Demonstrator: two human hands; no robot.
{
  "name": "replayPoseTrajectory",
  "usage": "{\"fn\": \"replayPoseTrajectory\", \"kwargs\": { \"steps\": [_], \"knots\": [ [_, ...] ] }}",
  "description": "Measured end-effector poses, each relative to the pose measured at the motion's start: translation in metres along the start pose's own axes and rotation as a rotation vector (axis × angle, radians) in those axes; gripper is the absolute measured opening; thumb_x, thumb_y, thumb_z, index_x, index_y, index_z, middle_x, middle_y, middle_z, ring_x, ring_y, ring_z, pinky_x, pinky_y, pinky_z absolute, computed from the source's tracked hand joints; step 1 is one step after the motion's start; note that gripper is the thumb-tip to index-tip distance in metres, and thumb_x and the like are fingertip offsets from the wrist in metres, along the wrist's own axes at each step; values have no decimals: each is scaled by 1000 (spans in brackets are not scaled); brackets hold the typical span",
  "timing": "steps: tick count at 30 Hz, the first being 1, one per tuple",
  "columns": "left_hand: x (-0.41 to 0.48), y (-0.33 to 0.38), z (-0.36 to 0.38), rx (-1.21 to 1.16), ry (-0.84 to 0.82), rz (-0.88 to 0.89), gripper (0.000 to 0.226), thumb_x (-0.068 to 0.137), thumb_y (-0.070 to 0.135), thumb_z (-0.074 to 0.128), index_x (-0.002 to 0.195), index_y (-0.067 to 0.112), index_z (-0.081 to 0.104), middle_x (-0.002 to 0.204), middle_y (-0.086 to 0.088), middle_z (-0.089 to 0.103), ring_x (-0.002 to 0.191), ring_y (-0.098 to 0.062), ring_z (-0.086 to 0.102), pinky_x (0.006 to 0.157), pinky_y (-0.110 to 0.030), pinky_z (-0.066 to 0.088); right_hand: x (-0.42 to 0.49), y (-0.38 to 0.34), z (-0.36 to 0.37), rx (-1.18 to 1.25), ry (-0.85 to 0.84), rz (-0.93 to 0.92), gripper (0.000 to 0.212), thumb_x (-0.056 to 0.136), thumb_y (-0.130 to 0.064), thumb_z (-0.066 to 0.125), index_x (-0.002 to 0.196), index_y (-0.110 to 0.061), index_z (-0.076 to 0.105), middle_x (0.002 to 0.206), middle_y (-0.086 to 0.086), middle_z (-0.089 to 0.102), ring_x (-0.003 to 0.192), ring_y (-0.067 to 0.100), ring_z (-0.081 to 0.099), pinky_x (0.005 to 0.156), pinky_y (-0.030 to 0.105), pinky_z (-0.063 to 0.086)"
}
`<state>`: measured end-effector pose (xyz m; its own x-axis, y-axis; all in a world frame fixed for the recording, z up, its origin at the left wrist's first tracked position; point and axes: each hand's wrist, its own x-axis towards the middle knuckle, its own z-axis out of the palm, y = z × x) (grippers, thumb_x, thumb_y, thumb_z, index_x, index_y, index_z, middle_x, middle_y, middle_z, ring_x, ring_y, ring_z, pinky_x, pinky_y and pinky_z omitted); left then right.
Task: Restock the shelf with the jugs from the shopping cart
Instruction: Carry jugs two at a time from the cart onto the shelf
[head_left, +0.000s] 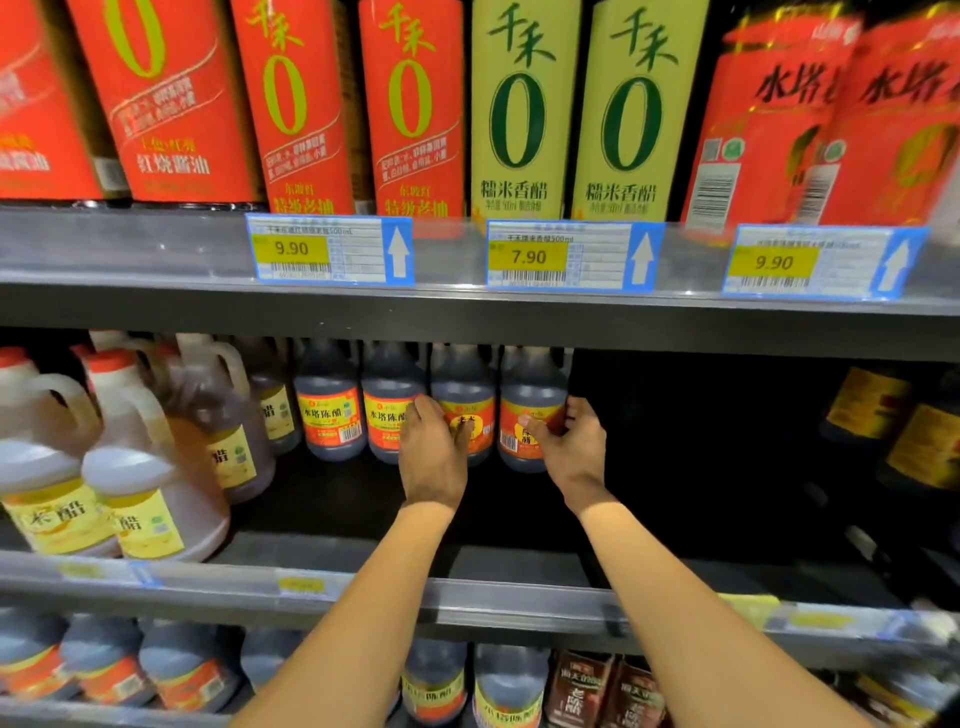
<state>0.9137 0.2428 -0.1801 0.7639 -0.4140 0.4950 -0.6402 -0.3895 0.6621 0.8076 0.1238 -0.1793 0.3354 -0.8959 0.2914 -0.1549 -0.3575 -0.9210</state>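
Head view showed both forearms stretched over the front rail of the middle shelf (311, 587), reaching well in. Past the rail, the left hand (434, 457) lay on the third dark jug (467, 384), fingers tucked round its left side and thumb across the label. The right hand (574, 449) clasped the end jug (532, 384), thumb on the label, fingers curled round its right flank. Both jugs stood upright in a row of four, touching their neighbours, far back on the shelf. The cart was out of sight. To my eye the step was squaring the row: best to turn the labels forward, keep the bases flat, bring the pair level with the second jug (392, 384), and leave room on the right for more.
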Motion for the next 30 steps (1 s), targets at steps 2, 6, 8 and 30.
{"fn": "replayPoseTrajectory", "kwargs": {
  "steps": [2, 6, 8, 30],
  "knots": [
    [-1, -2, 1, 43, -31, -36, 45, 88, 32, 69, 113, 1, 48, 113, -17, 58, 106, -34, 55, 87, -43, 48, 0, -1, 1, -10, 5, -7, 52, 74, -22, 86, 116, -8, 60, 114, 7, 69, 106, 20, 66, 84, 25, 50],
    [-5, -6, -2, 133, -113, -58, 54, 89, 35, 66, 128, 4, 43, 128, -14, 55, 120, -33, 52, 91, -47, 52, 4, -3, 1, -5, -5, 12, 51, 73, -21, 87, 114, -7, 61, 115, 10, 68, 106, 24, 66, 86, 30, 52],
    [-6, -6, -7, 183, -128, -31, 46, 90, 36, 65, 122, 9, 46, 121, -9, 57, 113, -28, 55, 84, -42, 54, 6, -1, 1, -2, -18, 30, 52, 72, -21, 87, 114, -7, 61, 115, 11, 68, 106, 26, 66, 88, 31, 52],
    [-19, 44, -91, 868, -602, 355, 66, 87, 63, 52, 138, 22, 44, 135, -7, 54, 120, -30, 54, 94, -42, 47, -57, -67, -73, -1116, -635, -158, 92, 76, -53, 74, 151, -25, 27, 152, 6, 34, 141, 30, 32, 111, 48, 36]
  ]
}}
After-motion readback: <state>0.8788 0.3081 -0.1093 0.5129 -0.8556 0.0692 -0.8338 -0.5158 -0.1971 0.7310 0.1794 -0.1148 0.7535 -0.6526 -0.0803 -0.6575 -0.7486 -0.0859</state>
